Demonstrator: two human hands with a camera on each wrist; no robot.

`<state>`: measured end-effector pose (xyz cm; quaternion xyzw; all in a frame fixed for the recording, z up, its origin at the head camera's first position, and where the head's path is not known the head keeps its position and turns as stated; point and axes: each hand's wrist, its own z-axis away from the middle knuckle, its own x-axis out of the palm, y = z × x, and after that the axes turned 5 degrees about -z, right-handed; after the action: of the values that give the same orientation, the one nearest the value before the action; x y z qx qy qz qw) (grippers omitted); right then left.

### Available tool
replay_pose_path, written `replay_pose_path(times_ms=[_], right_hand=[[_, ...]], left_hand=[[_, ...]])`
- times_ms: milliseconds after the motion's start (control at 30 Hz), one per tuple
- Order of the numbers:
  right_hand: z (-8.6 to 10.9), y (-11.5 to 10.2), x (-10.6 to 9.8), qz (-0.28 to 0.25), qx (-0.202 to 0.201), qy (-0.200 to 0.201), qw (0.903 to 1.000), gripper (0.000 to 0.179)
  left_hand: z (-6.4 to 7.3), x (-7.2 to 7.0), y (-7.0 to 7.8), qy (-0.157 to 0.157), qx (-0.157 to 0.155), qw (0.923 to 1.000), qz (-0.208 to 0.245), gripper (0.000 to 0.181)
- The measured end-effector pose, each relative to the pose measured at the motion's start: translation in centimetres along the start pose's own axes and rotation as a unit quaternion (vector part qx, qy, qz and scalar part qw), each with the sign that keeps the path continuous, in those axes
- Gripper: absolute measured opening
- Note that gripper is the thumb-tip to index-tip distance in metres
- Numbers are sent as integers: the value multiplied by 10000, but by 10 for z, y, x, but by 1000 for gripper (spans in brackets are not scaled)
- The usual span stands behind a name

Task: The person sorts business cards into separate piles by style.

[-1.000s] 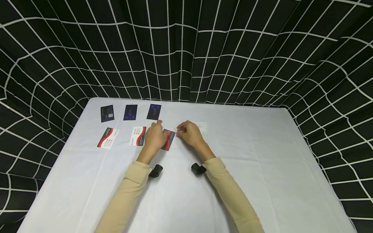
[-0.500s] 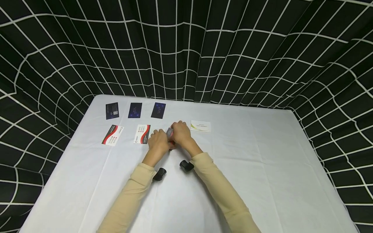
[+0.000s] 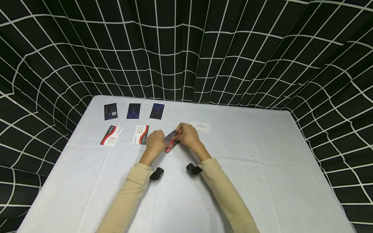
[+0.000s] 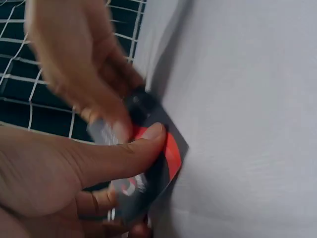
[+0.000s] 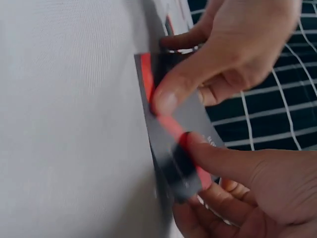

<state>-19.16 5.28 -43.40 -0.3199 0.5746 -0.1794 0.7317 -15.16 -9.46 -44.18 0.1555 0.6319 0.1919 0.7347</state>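
The white lettering on the dark card with a red band (image 5: 190, 116) is too blurred to read; a round white logo shows beside it in the left wrist view. The left hand (image 3: 155, 141) and right hand (image 3: 187, 134) both pinch this card, fingers closed on it with thumbs across its face.

Around it seven cards show in all, counting the held one. Three dark blue cards (image 3: 133, 111) lie in a row from ten to eleven o'clock, the leftmost bearing a QR-like square. Two white cards with red and black curves (image 3: 111, 136) lie towards nine o'clock, print too small to read. One mostly white card (image 3: 199, 126) lies at two o'clock.

A white cloth covers the bench (image 3: 262, 181); a black curtain with a white grid (image 3: 186, 48) hangs beyond at twelve o'clock and along both sides.
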Motion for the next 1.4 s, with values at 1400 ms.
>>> replay_pose_path(times_ms=[1400], right_hand=[[46, 141, -100, -3198, 1543, 895, 9305, 45]], left_hand=[[-39, 66, 91, -1295, 46, 8624, 4894, 21]])
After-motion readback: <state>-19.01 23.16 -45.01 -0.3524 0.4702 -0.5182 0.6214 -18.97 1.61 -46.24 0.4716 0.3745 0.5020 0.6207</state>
